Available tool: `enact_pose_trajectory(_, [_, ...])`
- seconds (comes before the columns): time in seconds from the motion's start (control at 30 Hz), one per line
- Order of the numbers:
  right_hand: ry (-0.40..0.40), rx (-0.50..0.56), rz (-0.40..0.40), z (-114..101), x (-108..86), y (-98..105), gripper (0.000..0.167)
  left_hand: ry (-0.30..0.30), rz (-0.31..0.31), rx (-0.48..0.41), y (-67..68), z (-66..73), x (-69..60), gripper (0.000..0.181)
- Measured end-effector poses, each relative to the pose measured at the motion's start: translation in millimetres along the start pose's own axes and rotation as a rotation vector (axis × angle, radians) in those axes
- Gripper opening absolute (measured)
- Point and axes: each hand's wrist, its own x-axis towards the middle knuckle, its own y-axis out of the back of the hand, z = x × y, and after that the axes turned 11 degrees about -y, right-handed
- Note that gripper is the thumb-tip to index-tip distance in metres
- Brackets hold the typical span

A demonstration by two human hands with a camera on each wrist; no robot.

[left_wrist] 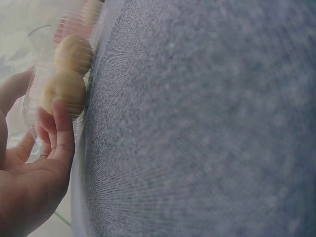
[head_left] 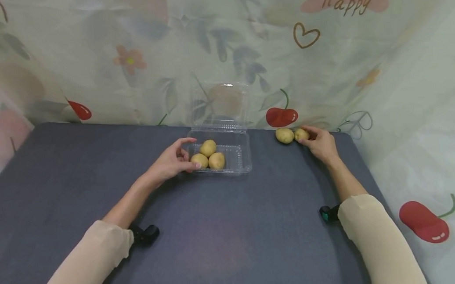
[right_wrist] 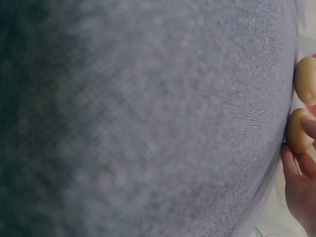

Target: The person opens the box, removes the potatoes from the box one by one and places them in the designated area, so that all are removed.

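A clear plastic box (head_left: 242, 158) with its hinged lid raised stands at the back of the table, three potatoes (head_left: 216, 161) clustered in its left half. My left hand (head_left: 172, 160) grips the box's left front corner, thumb at the front wall and the other fingers around the left side. In the left wrist view the fingers (left_wrist: 63, 131) touch the box wall beside the potatoes. Farther right, my right hand (head_left: 322, 144) pinches a potato (head_left: 301, 134) between thumb and fingers, on or just over the table. Another potato (head_left: 284, 135) lies immediately left of it.
A dark grey cloth covers the table (head_left: 225, 230). Behind it hangs a pale patterned curtain (head_left: 220, 37), which the lid (head_left: 224, 102) stands close to. More of the curtain hangs along the right side.
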Motion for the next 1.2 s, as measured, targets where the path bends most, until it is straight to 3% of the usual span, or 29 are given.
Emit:
enact_pose_trajectory(0.4, [-0.005,0.046,-0.016,-1,1.2,2,0.053,0.0,0.001,-0.007,1.2,-2.0,2.2,0.08])
enact_pose_trajectory(0.6, [-0.014,0.152,0.004,2,-0.3,3,0.057,0.002,-0.001,-0.01,0.4,-1.8,2.7,0.08])
enact_pose_trajectory(0.93, [0.059,0.232,0.096,-4,-8.0,3,0.047,0.007,0.011,-0.009,1.0,-1.7,1.7,0.08])
enact_pose_trajectory(1.2, [0.1,0.283,0.08,-14,-19.2,3,0.045,-0.008,0.004,-0.018,-0.4,-1.2,2.7,0.079])
